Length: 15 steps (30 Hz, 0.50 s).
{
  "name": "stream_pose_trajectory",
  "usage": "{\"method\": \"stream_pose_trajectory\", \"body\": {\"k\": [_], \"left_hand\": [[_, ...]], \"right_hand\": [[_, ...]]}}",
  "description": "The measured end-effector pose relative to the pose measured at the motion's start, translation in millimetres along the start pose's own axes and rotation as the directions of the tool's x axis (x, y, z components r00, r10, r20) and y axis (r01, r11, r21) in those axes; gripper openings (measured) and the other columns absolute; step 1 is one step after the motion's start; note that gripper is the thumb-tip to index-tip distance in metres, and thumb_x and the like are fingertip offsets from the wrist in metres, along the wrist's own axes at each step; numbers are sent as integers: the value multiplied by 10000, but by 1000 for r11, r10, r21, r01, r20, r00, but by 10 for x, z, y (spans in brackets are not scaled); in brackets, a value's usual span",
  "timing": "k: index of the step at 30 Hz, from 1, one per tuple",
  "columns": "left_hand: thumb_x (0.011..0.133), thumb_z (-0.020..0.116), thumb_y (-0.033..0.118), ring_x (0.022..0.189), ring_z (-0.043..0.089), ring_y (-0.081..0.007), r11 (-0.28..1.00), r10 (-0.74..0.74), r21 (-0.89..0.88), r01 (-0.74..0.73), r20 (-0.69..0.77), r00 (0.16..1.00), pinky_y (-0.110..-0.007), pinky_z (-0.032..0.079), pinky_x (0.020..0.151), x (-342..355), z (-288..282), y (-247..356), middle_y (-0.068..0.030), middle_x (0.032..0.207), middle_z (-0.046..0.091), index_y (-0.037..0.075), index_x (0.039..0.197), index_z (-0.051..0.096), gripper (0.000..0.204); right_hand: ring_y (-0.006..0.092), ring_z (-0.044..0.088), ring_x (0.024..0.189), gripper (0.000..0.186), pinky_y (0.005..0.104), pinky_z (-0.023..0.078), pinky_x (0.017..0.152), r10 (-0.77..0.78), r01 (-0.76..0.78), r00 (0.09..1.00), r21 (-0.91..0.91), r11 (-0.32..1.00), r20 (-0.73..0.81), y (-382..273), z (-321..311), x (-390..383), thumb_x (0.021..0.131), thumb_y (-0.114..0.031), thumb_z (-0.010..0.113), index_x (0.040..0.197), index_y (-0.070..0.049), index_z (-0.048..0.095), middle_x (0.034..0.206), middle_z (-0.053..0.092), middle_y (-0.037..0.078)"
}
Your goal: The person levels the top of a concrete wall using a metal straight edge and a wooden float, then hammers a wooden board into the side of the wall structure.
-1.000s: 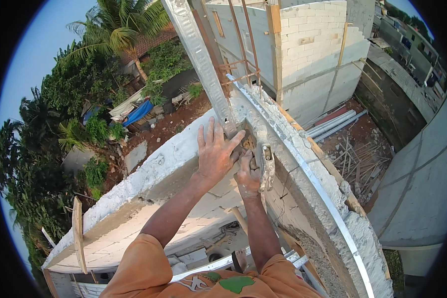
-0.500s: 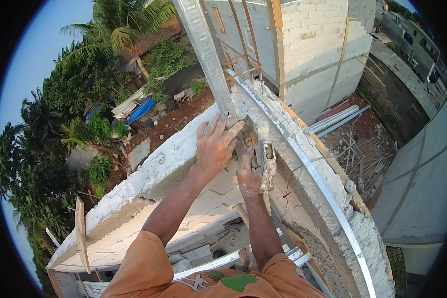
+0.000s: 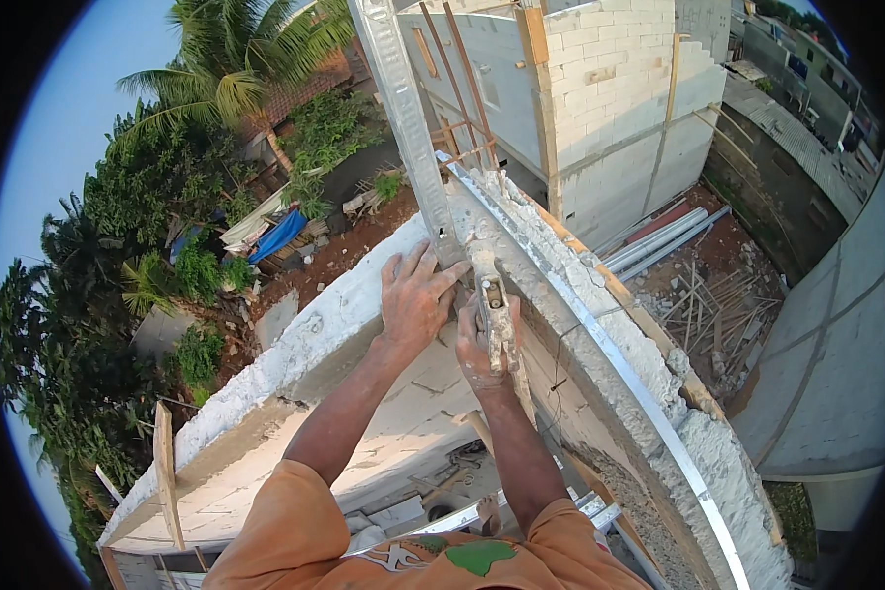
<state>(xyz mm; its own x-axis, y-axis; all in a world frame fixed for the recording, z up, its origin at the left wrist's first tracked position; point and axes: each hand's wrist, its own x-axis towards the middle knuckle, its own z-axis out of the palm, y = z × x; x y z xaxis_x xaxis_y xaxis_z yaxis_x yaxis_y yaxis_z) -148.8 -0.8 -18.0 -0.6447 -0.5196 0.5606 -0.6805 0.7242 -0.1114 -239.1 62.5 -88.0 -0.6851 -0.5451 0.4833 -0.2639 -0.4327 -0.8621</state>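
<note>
My left hand (image 3: 415, 300) lies flat, fingers spread, on the top of a white block wall (image 3: 295, 354) at its corner, its fingertips against the foot of an upright grey metal profile (image 3: 403, 118). My right hand (image 3: 482, 339) is closed around the handle of a mortar-caked trowel (image 3: 497, 315), held against the wall's inner face just below the corner. Both hands are dusted with cement. A second wall topped with rough mortar (image 3: 600, 324) runs off to the lower right with a metal strip (image 3: 639, 393) along it.
Rusty rebar (image 3: 457, 84) stands behind the corner. A white block building (image 3: 610, 108) rises beyond, with pipes and timber scraps (image 3: 698, 295) on the ground far below. Trees and a blue tarp (image 3: 275, 236) lie to the left. A wooden plank (image 3: 165, 472) leans on the wall.
Both hands have stayed at the wall corner; the right hand with the trowel has shifted slightly along the inner face. The view has tilted a little.
</note>
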Motion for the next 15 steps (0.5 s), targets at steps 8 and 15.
{"method": "stream_pose_trajectory", "body": {"k": [8, 15], "left_hand": [[757, 728, 131, 1268, 501, -305, 998, -48, -46, 45, -52, 998, -519, 323, 1033, -12, 71, 66, -114, 1266, 602, 270, 1168, 694, 435], [724, 758, 178, 1281, 478, -325, 998, -65, -24, 64, -53, 996, -518, 334, 1022, 22, 65, 97, -105, 1266, 596, 240, 996, 759, 278]], "right_hand": [[162, 650, 797, 309, 251, 531, 664, 10, -10, 1000, 154, 988, 3, 239, 45, -14, 880, -42, 662, 1160, 26, 552, 982, 660, 122], [217, 650, 934, 298, 321, 546, 783, 59, -93, 987, 234, 968, 148, 169, -25, 6, 929, -1, 560, 1221, 61, 557, 1104, 652, 154]]}}
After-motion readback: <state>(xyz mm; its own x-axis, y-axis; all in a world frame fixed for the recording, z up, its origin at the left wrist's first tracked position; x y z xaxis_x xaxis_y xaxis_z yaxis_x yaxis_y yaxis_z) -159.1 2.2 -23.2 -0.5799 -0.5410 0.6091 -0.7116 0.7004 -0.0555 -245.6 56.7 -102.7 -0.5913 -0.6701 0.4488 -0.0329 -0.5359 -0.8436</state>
